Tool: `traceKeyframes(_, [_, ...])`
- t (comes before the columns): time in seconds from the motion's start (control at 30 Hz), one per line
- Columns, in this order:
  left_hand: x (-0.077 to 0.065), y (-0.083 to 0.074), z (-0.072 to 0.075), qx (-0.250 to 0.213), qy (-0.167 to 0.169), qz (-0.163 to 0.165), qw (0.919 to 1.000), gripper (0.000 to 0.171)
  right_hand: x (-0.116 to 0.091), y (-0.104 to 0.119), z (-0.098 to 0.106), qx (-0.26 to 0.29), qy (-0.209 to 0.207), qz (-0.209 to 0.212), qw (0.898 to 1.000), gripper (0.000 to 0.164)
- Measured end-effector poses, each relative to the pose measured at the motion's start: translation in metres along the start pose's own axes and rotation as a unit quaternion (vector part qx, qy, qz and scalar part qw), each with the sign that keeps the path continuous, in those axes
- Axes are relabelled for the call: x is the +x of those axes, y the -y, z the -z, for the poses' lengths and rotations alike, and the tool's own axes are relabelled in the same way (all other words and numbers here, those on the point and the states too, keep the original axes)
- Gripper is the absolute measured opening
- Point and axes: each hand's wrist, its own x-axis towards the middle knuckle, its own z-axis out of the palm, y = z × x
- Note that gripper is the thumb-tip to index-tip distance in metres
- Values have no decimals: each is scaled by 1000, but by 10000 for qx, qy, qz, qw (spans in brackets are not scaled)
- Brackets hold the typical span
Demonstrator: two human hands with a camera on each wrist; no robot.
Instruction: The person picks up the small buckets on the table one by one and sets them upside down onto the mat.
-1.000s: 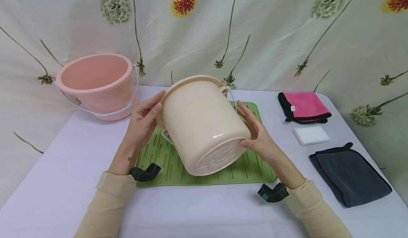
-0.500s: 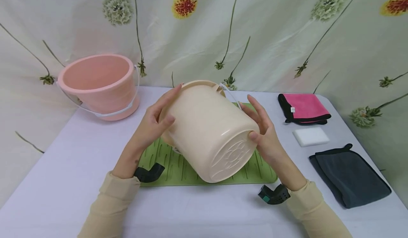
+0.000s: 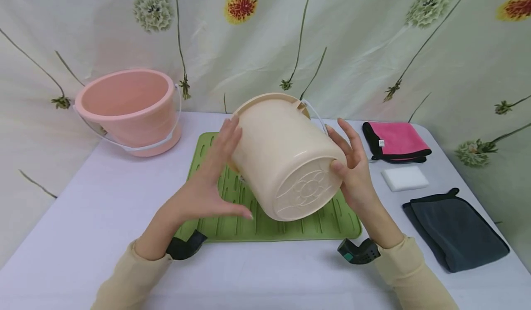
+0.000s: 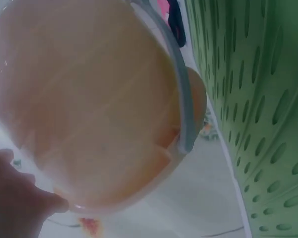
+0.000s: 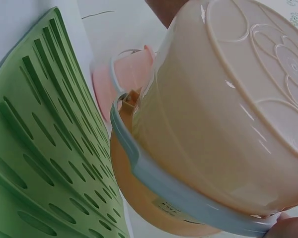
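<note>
A cream bucket [image 3: 286, 148] is held tilted above the green ridged mat [image 3: 265, 231], its base with a raised flower pattern facing down and toward me. My right hand [image 3: 357, 181] grips it at the lower right, thumb on the base edge and fingers behind. The left hand [image 3: 203, 190] has straight fingers at the bucket's upper left side, thumb spread away from the wall. Whether those fingers touch it is unclear. In the right wrist view the bucket's grey-blue handle [image 5: 164, 186] hangs round the rim. The bucket's inside is hidden.
A pink bucket [image 3: 128, 130] with a white handle stands at the back left. On the right lie a folded pink cloth [image 3: 398, 139] with black edging, a white sponge block [image 3: 404, 177] and a folded dark grey cloth [image 3: 456, 229]. A floral curtain [image 3: 265, 47] hangs behind the table.
The bucket has shifted right and its base has turned more toward me. My left hand has gone from gripping the rim to straight fingers with the thumb off; the right hand still grips.
</note>
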Motion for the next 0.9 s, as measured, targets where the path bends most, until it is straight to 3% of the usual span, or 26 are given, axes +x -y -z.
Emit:
traceKeyframes(0.1, [0,-5,-15,496,444,-386,9970,133,1,-1,0,51,-101,-28,9999,85])
traceKeyframes(0.17, [1,-6,-24,725,454,-557,9948,138,1,-2,-1,127,-134,-60,9998,83])
traceKeyframes(0.27, [3,-7,-35,825,271,-677,9939,138,1,-2,-4,144,-247,-111,9995,82])
traceKeyframes(0.4, [6,-4,-44,785,-96,-770,9939,122,0,-2,-5,35,-353,-177,9992,83])
traceKeyframes(0.57, [6,1,-47,623,-240,-749,9950,110,-1,-2,-6,-174,-405,-216,9988,85])
traceKeyframes(0.77, [4,4,-45,523,-143,-770,9956,116,-3,-1,-11,-653,-271,-95,9975,94])
traceKeyframes(0.9, [4,6,-43,370,-224,-799,9959,121,-4,3,-10,-1189,124,197,9926,98])
